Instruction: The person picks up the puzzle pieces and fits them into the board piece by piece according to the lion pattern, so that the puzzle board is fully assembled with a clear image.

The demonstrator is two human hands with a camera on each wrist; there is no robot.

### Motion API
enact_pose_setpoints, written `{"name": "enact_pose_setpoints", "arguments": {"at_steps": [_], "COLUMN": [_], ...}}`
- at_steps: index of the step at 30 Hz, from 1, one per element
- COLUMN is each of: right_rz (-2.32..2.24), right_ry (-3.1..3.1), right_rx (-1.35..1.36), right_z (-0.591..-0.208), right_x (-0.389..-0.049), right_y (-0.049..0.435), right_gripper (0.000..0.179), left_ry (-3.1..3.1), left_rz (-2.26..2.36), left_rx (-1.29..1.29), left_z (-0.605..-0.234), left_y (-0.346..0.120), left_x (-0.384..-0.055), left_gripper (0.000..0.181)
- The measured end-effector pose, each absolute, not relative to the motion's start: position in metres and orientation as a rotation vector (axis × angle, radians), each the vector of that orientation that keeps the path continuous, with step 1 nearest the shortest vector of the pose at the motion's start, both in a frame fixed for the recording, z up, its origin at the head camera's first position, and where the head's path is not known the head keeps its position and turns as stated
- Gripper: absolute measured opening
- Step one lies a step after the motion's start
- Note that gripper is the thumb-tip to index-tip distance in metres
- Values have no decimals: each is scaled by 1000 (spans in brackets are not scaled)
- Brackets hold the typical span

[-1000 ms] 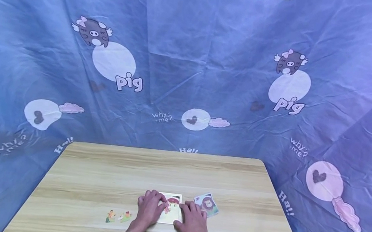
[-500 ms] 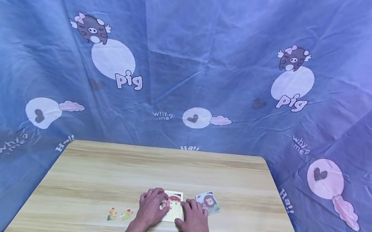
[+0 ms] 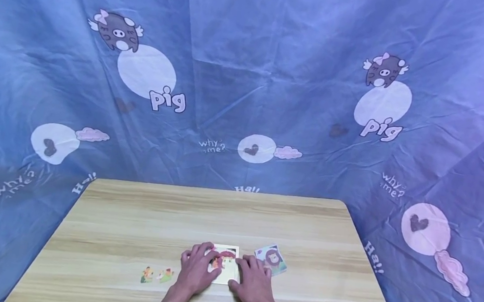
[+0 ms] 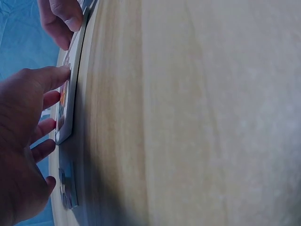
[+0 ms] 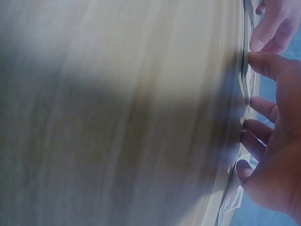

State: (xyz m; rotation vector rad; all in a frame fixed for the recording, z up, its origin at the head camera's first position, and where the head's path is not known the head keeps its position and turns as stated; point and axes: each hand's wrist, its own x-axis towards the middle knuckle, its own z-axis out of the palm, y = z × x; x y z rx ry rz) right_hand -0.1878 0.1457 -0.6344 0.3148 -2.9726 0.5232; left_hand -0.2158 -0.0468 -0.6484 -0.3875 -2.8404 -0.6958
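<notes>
A cream puzzle tray (image 3: 223,275) lies flat on the table between the two hands, with a few coloured pieces in its upper and left part. My left hand (image 3: 199,268) is over the tray's left side, its thumb and fingertips touching the pieces there. In the left wrist view the left thumb (image 4: 54,76) lies stretched on the tray's face. My right hand (image 3: 253,284) rests at the tray's right edge, thumb and fingers spread along it. Some of the picture is hidden beneath the left fingers.
Two loose puzzle pieces, an orange-and-green one (image 3: 147,275) and a green-and-white one (image 3: 165,275), lie left of the hands. A lion picture card (image 3: 271,259) lies partly behind the right fingers. A blue printed cloth (image 3: 231,89) surrounds the wooden table (image 3: 125,217).
The piece under my left hand has shifted left against the other pieces, and the left thumb and fingers have spread from a pinch. The right hand stays at the tray's edge.
</notes>
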Motion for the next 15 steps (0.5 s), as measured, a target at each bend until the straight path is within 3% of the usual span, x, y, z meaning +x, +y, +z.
{"name": "enact_pose_setpoints", "arguments": {"at_steps": [15], "right_rz": [519], "right_ry": [-2993], "right_rx": [312], "right_z": [-634], "right_x": [-190], "right_y": [144], "right_gripper": [59], "left_ry": [-2832], "left_rz": [-700], "left_rx": [-412], "left_z": [-648], "left_y": [-52], "left_x": [-214], "left_gripper": [33]}}
